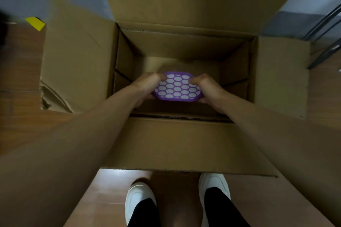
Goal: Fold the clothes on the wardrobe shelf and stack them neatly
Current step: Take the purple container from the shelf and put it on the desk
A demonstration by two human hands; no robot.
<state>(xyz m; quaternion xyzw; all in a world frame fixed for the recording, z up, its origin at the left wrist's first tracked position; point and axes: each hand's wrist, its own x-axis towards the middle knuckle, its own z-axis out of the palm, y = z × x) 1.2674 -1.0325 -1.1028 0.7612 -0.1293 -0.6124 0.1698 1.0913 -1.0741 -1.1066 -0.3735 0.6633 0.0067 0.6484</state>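
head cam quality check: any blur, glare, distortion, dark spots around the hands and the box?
Head view: dim and soft overall; box interior shadowed; purple honeycomb piece stays legible in the two-hand grip, left hand and right hand; forearms balloon at the lower corners from wide-angle stretch; faint floor glare near the white shoes; dark blurred blob at the left edge.

Stood open on the wooden floor (22, 116): a cardboard box (184, 143). Left of the box lay a yellow scrap (35, 23); right of it, dark metal rods (324, 24).
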